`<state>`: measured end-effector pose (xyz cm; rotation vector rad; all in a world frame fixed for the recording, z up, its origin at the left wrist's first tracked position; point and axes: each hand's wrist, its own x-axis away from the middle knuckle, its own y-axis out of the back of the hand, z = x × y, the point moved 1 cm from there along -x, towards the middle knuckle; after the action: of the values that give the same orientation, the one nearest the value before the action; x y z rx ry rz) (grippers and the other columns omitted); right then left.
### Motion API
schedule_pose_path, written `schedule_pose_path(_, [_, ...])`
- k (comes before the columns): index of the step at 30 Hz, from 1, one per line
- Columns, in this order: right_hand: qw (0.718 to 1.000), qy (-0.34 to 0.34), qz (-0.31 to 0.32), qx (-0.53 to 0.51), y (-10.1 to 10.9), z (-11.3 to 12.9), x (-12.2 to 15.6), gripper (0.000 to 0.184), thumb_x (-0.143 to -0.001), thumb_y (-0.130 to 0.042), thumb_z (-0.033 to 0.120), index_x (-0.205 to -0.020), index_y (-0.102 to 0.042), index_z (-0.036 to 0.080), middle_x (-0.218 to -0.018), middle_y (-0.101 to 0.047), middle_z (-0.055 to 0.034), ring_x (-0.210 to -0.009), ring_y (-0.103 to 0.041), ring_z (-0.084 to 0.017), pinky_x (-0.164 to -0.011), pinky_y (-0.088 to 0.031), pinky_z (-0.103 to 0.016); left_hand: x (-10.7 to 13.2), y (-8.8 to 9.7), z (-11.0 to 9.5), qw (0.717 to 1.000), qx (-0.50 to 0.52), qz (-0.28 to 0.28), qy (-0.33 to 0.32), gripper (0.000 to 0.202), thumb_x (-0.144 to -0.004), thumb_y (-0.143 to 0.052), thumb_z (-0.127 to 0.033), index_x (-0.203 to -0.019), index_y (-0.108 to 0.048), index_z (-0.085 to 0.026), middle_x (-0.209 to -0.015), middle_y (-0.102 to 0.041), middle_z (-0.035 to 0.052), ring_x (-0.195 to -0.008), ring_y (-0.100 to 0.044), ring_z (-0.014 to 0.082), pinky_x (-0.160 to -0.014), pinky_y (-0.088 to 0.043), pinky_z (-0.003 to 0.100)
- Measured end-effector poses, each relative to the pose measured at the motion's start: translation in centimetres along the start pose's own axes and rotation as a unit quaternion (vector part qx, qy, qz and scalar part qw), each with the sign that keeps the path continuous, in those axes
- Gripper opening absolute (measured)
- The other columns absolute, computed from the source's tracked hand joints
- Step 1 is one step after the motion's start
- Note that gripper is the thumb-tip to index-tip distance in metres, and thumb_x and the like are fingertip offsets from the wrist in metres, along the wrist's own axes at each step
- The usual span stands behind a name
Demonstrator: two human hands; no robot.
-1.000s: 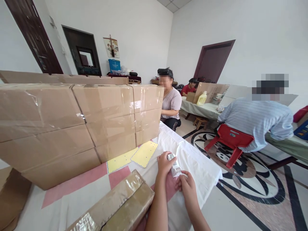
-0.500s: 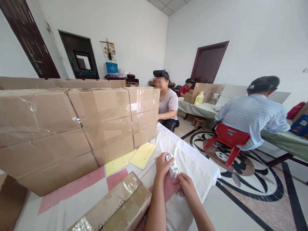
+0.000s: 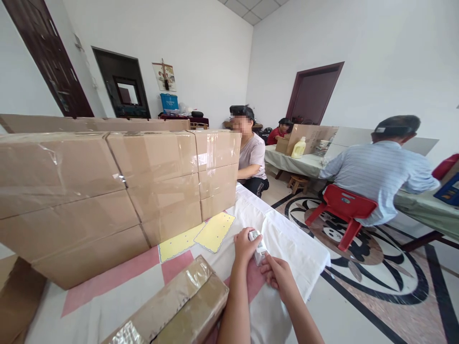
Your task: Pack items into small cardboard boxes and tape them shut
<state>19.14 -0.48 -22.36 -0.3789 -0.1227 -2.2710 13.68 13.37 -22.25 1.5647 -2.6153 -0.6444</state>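
Observation:
A small white box-shaped device (image 3: pixel 259 254), with some grey on top, is over the white part of the tablecloth; its exact kind is unclear. My left hand (image 3: pixel 246 244) is closed around its far left part, thumb across the top. At its near end, my right hand (image 3: pixel 277 271) has thumb and forefinger pressed to the corner, the other fingers curled under. What lies between those fingertips is too small to make out. Left of my forearms lies a long taped cardboard box (image 3: pixel 179 306).
Stacked, taped cardboard boxes (image 3: pixel 161 191) form a wall at the left. Yellow scalloped sheets (image 3: pixel 215 231) lie before it on the tablecloth (image 3: pixel 304 255). One person (image 3: pixel 253 155) crouches beyond the table; another (image 3: pixel 380 167) sits on a red chair (image 3: pixel 349 203) at the right.
My right hand has moved slightly up, and its fingertips are now against the device's near end. The left hand still grips the device. The view has shifted slightly.

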Motion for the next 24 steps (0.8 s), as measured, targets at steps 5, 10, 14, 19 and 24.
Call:
schedule_pose_path(5, [0.999, 0.026, 0.007, -0.026, -0.1, -0.2, -0.3, 0.055, -0.062, -0.076, 0.065, -0.072, -0.062, 0.013, -0.057, -0.062, -0.0017, -0.033, -0.04, -0.004, -0.036, -0.015, -0.018, -0.1, -0.2, 0.2, 1.0, 0.001, -0.001, 0.001, 0.025, -0.08, -0.066, -0.041, -0.1, -0.067, -0.026, -0.112, -0.072, 0.0025, -0.111, -0.062, 0.0265, -0.112, -0.028, 0.046])
schedule_pose_path(10, [0.998, 0.042, 0.022, -0.03, 0.1, -1.1, -1.2, 0.046, -0.062, -0.076, 0.058, -0.064, -0.058, 0.015, -0.05, -0.056, 0.0016, -0.031, -0.035, -0.003, -0.037, -0.012, -0.019, 0.0, -0.1, 0.3, 1.0, 0.006, -0.004, -0.005, 0.026, -0.08, -0.065, -0.041, -0.1, -0.067, -0.026, -0.112, -0.072, 0.0038, -0.11, -0.062, 0.0268, -0.11, -0.029, 0.045])
schedule_pose_path(14, [0.998, 0.057, 0.033, -0.021, 0.4, -2.0, -2.0, 0.044, -0.067, -0.07, 0.057, -0.061, -0.054, 0.017, -0.045, -0.049, 0.0041, -0.029, -0.031, -0.004, -0.036, -0.011, -0.02, 0.2, -0.2, 0.3, 1.0, 0.007, -0.009, -0.008, 0.027, -0.08, -0.064, -0.041, -0.101, -0.067, -0.025, -0.111, -0.072, 0.004, -0.11, -0.062, 0.0273, -0.109, -0.03, 0.044])
schedule_pose_path(19, [0.997, 0.076, 0.013, -0.009, 0.2, -2.4, -2.5, 0.046, -0.062, -0.068, 0.061, -0.058, -0.048, 0.02, -0.04, -0.04, 0.007, -0.029, -0.029, -0.004, -0.035, -0.012, -0.02, 0.3, -0.4, 0.4, 1.0, -0.011, -0.01, -0.009, 0.03, -0.081, -0.061, -0.042, -0.105, -0.067, -0.025, -0.116, -0.072, 0.0044, -0.115, -0.06, 0.0272, -0.11, -0.03, 0.043])
schedule_pose_path(24, [0.995, 0.099, 0.01, 0.003, -0.2, -2.5, -2.6, 0.048, -0.061, -0.066, 0.066, -0.06, -0.05, 0.02, -0.037, -0.034, 0.0081, -0.03, -0.027, -0.006, -0.034, -0.013, -0.022, 0.3, -0.6, 0.5, 1.0, -0.028, -0.002, -0.006, 0.032, -0.082, -0.06, -0.042, -0.107, -0.066, -0.024, -0.117, -0.072, 0.0047, -0.114, -0.06, 0.0274, -0.11, -0.031, 0.043])
